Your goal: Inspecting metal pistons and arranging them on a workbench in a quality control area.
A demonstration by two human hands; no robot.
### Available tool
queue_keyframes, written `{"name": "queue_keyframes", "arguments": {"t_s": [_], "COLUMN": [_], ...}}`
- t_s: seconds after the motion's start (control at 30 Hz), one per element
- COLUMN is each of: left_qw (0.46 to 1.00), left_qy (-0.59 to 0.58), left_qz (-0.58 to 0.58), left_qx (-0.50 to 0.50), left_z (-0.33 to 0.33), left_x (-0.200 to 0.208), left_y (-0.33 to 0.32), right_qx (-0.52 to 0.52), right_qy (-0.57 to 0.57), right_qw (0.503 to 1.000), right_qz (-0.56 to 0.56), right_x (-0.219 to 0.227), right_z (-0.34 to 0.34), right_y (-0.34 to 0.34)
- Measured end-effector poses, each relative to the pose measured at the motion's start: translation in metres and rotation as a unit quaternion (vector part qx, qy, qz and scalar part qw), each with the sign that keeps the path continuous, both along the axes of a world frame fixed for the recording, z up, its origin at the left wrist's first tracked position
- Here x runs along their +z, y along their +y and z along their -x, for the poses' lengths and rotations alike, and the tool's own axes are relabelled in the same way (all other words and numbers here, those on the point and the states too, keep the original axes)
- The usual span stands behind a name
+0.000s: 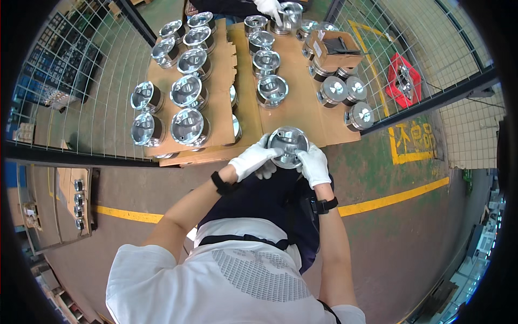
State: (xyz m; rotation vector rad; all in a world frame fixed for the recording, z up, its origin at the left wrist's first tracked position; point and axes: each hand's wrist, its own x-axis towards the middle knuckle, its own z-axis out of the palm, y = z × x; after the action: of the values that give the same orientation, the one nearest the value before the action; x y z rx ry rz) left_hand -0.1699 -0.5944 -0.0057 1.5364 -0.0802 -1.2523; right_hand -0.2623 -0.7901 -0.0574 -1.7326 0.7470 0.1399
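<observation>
I have the fingers of the left hand [252,160] and right hand [314,164] closed around one silver piston [289,141], at the cardboard's [302,120] near edge. Beyond the fingers, other pistons [188,92] stand set out; which are finished, I can't tell. Yellow lettering [415,138] lies rightward.

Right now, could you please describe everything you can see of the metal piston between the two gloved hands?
The metal piston is round and silvery, with a reflective face turned upward. That face shows shallow recesses and a small dark spot toward its upper left. The left hand grips its left edge, the right hand its lower right edge. In view it overlaps the near edge of the cardboard; whether it touches that is unclear. Its underside is hidden.
</observation>
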Motion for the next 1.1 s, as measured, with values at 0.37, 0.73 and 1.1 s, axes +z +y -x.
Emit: {"name": "queue_keyframes", "arguments": {"t_s": [0.37, 0.73, 1.1], "left_qw": [0.985, 0.974, 0.961], "left_qy": [0.063, 0.099, 0.222], "left_qz": [0.049, -0.019, 0.076], "left_qx": [0.150, 0.202, 0.149], "left_z": [-0.038, -0.067, -0.055], "left_x": [-0.072, -0.122, -0.133], "left_y": [-0.029, -0.054, -0.027], "right_qx": [0.002, -0.068, -0.133], "right_qy": [0.032, 0.052, 0.038], "right_qw": [0.999, 0.995, 0.989], "right_qz": [0.031, -0.046, 0.045], "right_x": [0.042, 0.018, -0.027], "right_z": [-0.020, 0.006, -0.009], "right_y": [0.004, -0.064, -0.155]}}
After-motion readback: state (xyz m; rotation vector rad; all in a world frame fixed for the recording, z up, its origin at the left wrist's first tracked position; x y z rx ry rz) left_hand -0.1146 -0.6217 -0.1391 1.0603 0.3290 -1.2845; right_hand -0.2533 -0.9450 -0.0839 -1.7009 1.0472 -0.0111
